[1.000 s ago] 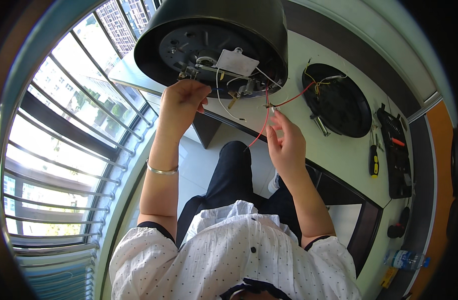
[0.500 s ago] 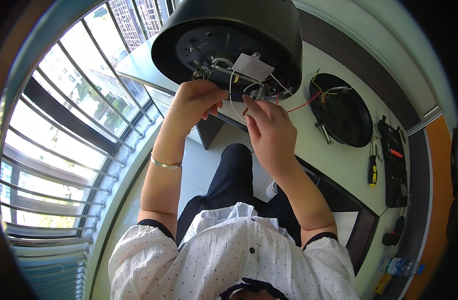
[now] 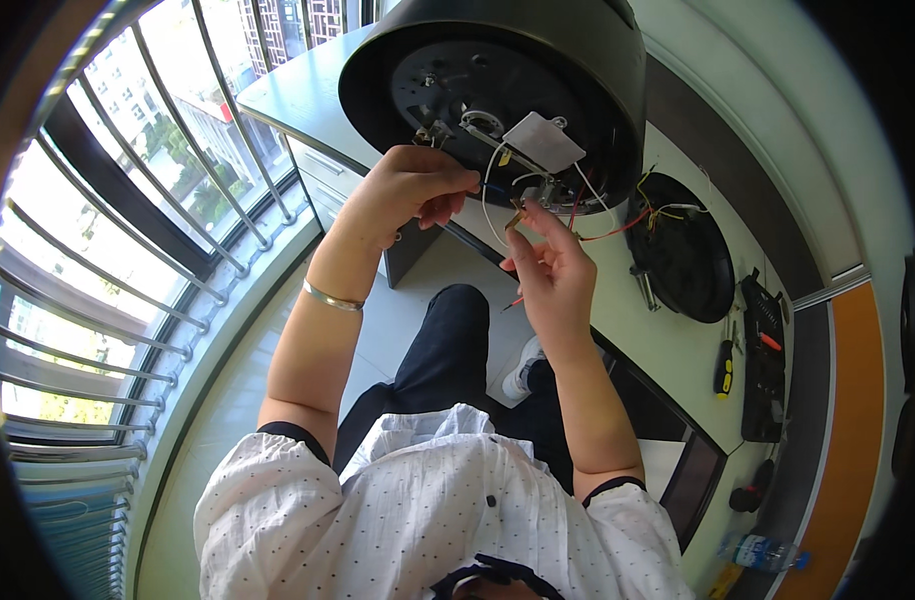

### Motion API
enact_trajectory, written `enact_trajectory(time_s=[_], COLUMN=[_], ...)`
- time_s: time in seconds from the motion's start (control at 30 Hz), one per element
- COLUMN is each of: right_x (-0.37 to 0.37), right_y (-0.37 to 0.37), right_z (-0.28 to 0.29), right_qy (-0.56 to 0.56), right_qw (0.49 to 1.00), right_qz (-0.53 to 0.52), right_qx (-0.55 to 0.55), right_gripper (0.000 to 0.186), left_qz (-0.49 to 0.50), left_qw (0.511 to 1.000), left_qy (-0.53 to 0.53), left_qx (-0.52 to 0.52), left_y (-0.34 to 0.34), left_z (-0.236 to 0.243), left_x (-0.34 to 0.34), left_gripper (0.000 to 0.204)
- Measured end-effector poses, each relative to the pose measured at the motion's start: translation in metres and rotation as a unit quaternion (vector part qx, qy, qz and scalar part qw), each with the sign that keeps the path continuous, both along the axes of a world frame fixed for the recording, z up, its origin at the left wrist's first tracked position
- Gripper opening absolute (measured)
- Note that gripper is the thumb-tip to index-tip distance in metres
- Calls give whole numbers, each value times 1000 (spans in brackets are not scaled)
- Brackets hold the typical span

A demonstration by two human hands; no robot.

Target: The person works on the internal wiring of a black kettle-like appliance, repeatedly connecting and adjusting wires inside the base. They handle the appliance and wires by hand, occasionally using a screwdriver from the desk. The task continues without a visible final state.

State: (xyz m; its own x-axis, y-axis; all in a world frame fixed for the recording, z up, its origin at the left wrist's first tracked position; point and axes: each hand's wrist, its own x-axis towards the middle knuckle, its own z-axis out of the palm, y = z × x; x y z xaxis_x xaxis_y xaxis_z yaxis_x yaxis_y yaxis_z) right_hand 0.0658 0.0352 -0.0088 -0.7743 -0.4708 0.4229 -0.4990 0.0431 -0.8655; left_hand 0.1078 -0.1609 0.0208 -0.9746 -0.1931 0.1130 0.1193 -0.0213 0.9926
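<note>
A: State the condition of the left hand.

B: The left hand (image 3: 425, 190) had thumb and fingertips together, pinched, it appeared, on a thin dark blue wire (image 3: 493, 188). The wire ran from the fingertips toward the right hand (image 3: 553, 275). A tip pinch probably suited so slender a part.

A: And the right hand?

B: Its thumb and forefinger stood close about a small brass-coloured piece (image 3: 518, 214), just beside the blue wire. Whether they were clamped on it could not be told. The two hands likely worked so near each other because the parts were small and close-set.

A: Locate the main unit.

B: The black housing (image 3: 518, 35) was directly beyond both hands, tilted, its recessed underside facing them. That attitude presumably gave the fingers access to the fittings. A pale plate (image 3: 545, 142) lay beyond the right fingertips; a white wire (image 3: 487, 205) looped down between the hands.

A: What was set aside?

B: To the right of the right hand, a round black cover (image 3: 683, 265) lay on the tabletop (image 3: 668, 360), apparently parked clear of the work. Farther right, a screwdriver (image 3: 725, 370) lay beside a tool case (image 3: 763, 370), probably for ready reach.
</note>
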Motion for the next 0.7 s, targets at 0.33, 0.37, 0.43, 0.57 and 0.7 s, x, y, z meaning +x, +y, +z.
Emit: enact_trajectory(time_s=[0.33, 0.37, 0.43, 0.57, 0.7], right_x=[3, 3, 3, 2, -5], right_y=[-13, -14, -15, -16, -11], right_z=[-5, -6, -6, -6, -10], right_qy=[96, 116, 161, 227, 248], right_qw=[994, 991, 985, 973, 967], right_qz=[3, -2, -14, -25, -28], right_qx=[-62, -61, -56, -47, -49], right_gripper=[32, 32, 32, 34, 34], left_qz=[23, 32, 39, 76, 144], left_qw=[999, 998, 998, 989, 934], left_qy=[-9, -11, -15, 22, 143], left_qx=[-47, -47, -49, -122, -294], left_y=[-6, -2, 5, 12, 33], left_z=[-12, -13, -16, -31, -28], left_x=[2, 2, 4, 9, 24], left_gripper=[16, 15, 14, 18, 35])
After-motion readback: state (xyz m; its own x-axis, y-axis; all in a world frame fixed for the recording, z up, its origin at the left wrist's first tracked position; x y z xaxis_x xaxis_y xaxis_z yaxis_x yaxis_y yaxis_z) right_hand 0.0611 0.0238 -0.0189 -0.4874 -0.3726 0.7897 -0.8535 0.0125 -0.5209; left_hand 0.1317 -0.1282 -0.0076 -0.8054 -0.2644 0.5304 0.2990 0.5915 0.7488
